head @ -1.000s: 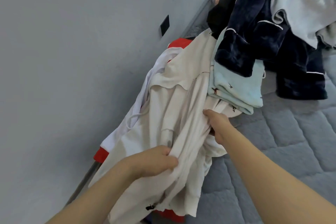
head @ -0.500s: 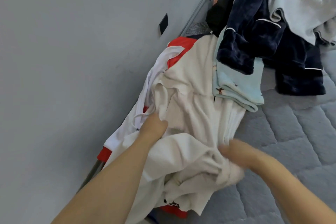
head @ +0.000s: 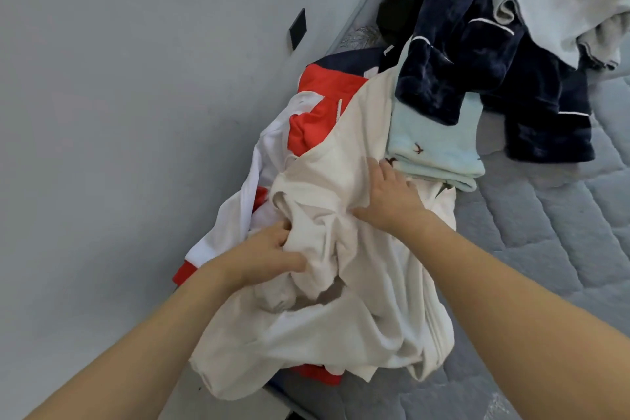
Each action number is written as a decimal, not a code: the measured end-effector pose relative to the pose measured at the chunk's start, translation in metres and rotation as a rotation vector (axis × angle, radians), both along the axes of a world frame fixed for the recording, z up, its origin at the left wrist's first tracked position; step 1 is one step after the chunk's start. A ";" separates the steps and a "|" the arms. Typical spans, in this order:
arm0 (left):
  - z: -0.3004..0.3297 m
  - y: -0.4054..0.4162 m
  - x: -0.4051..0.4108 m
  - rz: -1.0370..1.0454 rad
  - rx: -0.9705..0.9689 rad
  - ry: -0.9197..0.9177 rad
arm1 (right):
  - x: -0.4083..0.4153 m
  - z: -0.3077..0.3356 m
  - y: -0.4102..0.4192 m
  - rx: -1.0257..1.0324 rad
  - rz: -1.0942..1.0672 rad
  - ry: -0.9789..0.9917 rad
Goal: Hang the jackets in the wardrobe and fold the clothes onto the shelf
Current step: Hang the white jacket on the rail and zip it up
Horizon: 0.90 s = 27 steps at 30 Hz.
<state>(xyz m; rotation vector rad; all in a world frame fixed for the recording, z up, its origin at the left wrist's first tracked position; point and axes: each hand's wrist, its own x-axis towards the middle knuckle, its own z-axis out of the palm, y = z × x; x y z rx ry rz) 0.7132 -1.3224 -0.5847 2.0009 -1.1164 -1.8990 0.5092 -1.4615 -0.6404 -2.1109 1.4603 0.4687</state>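
Both hands are on the cream garment (head: pixel 341 283), which lies bunched on the clothes pile beneath them. The left hand (head: pixel 269 254) grips a fold of it; the right hand (head: pixel 390 194), apart and farther out, presses flat with straight fingers. It looks soft, light and floppy, so I judge the shoulders or collar the best hold. Its long axis runs from near the wrists away towards the red-and-white top (head: pixel 317 112).
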 end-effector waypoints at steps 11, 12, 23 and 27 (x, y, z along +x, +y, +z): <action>-0.036 0.041 -0.003 0.471 0.334 0.093 | -0.050 -0.041 0.032 0.173 -0.078 0.175; -0.037 0.039 -0.006 0.546 0.309 0.173 | -0.057 -0.039 0.036 0.234 -0.045 0.226; 0.022 0.003 -0.099 0.380 0.396 0.287 | -0.186 0.041 0.139 0.604 -0.383 0.183; 0.068 0.001 -0.193 0.181 0.405 0.320 | -0.239 0.097 0.167 0.381 -0.730 -0.041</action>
